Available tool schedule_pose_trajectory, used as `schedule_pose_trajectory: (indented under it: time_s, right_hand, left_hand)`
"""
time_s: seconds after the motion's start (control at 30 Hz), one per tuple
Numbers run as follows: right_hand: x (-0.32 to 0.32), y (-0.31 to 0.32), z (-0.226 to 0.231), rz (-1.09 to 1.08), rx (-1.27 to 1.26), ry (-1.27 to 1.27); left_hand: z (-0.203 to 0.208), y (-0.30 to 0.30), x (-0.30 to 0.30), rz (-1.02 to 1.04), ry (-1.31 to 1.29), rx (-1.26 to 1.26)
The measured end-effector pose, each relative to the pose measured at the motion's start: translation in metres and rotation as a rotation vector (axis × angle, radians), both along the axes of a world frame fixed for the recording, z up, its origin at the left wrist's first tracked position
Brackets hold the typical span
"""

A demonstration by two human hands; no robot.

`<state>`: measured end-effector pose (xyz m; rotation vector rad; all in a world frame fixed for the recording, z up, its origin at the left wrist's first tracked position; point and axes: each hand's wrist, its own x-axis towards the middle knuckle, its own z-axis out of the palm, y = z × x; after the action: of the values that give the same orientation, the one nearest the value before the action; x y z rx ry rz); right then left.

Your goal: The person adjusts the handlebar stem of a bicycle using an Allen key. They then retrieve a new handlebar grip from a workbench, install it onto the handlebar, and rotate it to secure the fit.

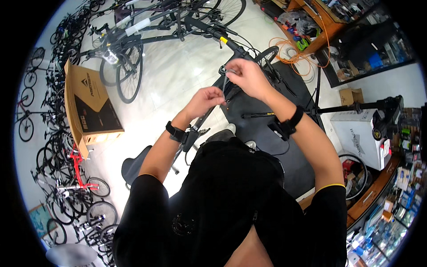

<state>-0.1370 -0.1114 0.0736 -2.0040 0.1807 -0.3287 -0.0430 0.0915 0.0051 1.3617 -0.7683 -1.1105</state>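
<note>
Bicycle point(203, 119), dark frame, one, set before the person; saddle point(134, 163) toward the lower left, handlebar point(234, 46) with a yellow mark at the upper end.

Rod point(225, 87), thin, grey, one; held between the two hands, above the frame and close by the stem point(223, 70). Possibly a hex key; too small in this view to be certain.

Left hand point(205, 103): thumb and fingers pinched on the rod's lower end. Black band point(177, 132) at the wrist.

Right hand point(248, 79): thumb and fingertips closed on the rod's upper end, just beside the stem. Black band with a dark box-shaped unit at the wrist.

Mat point(304, 167), black, beneath and to the right of the bicycle, on a pale tiled floor point(160, 91).

Carton point(100, 119), brown and black, on the left; behind it, a long row of parked bicycles, including one with a red frame point(78, 171).

Hose point(294, 56), orange, coiled, upper right.

Carton, white point(356, 138), on the right, beneath a black stand arm point(356, 107).
</note>
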Motion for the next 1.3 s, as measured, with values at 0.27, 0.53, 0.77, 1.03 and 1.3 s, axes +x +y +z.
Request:
schedule_pose_trajectory:
  time_s: [0.27,0.53,0.77,1.03,1.3]
  right_hand:
    - [0.079,0.006,0.021,0.282,-0.192,0.097]
    - [0.165,0.008,-0.017,0.240,-0.297,0.342]
    - [0.196,0.006,-0.042,0.307,-0.562,0.493]
    - [0.203,0.000,-0.053,0.373,-0.652,0.518]
    - [0.203,0.000,-0.062,0.344,-0.644,0.593]
  left_hand:
    - [-0.018,-0.013,0.048,0.243,-0.061,-0.093]
    - [-0.066,-0.042,0.084,0.345,0.081,-0.085]
    - [-0.082,-0.064,0.096,0.348,0.313,-0.125]
    - [-0.097,-0.071,0.097,0.307,0.331,-0.119]
    - [-0.087,-0.068,0.100,0.243,0.419,-0.063]
